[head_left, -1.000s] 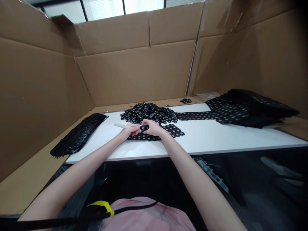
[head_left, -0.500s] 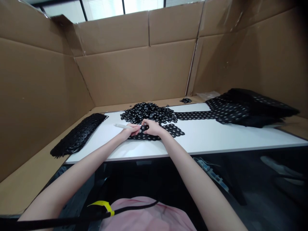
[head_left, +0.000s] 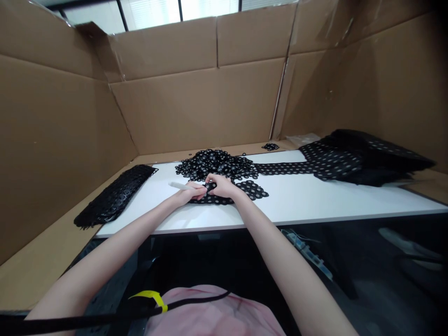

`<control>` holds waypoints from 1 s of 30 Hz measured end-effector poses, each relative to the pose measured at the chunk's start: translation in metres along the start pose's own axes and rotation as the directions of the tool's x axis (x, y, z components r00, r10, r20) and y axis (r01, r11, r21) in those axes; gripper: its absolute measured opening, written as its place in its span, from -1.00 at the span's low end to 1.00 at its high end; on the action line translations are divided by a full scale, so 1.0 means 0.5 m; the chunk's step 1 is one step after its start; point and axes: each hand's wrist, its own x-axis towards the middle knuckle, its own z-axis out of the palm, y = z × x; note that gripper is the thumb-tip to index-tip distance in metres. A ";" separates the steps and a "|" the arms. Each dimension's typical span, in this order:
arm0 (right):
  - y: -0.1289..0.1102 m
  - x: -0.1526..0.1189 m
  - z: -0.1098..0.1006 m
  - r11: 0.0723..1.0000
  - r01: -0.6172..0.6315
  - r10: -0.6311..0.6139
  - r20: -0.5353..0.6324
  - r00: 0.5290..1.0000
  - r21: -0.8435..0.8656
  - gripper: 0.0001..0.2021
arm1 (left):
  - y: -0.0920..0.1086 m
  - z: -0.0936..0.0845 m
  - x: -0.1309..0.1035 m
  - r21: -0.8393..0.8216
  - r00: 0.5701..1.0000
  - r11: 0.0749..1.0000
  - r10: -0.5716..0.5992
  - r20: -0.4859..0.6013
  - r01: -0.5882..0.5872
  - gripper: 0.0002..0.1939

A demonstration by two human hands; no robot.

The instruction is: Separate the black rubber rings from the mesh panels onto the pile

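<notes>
My left hand [head_left: 191, 192] is closed around a white pen-like tool [head_left: 180, 186], its tip pointing at black ring mesh. Close beside it, my right hand [head_left: 221, 186] pinches the edge of the black ring mesh [head_left: 252, 189], which lies flat on the white board under both hands. The fingertips of the two hands nearly meet. Just behind them is a heap of loose black rings [head_left: 213, 162]. Part of the mesh is hidden by my hands.
A rolled black mesh bundle [head_left: 117, 196] lies at the left of the white board [head_left: 350, 200]. A mesh strip runs right to a large black mesh pile [head_left: 350, 156]. Cardboard walls [head_left: 196, 102] surround the work surface. A few rings [head_left: 270, 146] sit at the back.
My left hand and the white tool have shifted slightly to the right, toward my right hand. My right hand has hardly moved.
</notes>
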 end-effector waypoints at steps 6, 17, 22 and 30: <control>0.001 0.000 0.001 1.000 -0.004 0.004 0.009 1.000 0.017 -0.72 | -0.001 0.009 -0.014 0.267 0.988 0.952 0.155 -0.010 -0.147 -0.52; -0.006 0.003 0.001 0.995 -0.101 0.101 0.011 0.995 0.014 -0.74 | 0.003 0.012 -0.014 0.376 0.983 0.908 0.178 0.053 -0.185 -0.52; -0.005 0.001 -0.003 0.997 -0.081 0.081 0.051 0.995 0.003 -0.74 | 0.003 0.013 -0.016 0.213 0.994 0.973 0.101 -0.046 -0.089 -0.55; -0.002 -0.016 -0.022 1.000 -0.002 0.004 0.132 0.991 -0.015 -0.50 | -0.001 0.011 -0.013 0.104 0.994 0.992 0.075 -0.081 -0.067 -0.57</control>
